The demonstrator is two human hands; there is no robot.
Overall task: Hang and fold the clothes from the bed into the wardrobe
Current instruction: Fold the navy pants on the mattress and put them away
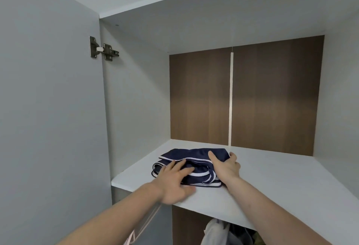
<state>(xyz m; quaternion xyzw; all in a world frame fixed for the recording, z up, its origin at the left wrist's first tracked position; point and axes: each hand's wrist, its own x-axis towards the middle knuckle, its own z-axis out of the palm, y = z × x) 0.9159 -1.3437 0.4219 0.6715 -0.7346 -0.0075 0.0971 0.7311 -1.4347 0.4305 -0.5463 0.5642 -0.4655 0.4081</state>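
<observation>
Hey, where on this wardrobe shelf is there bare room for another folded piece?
Free: the shelf right of the folded navy garment, out to the right wall, and the strip behind it along the brown back panel. A narrower patch lies left of it. The front-left is crowded: left hand and right hand on the garment.

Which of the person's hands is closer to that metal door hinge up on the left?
Left. The left hand lies below the hinge, on the folded navy garment; the right hand grips it further right.

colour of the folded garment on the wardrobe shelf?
Folded garment: dark navy with white stripe trim along its edges. Seen in the head view, the only one.
</observation>
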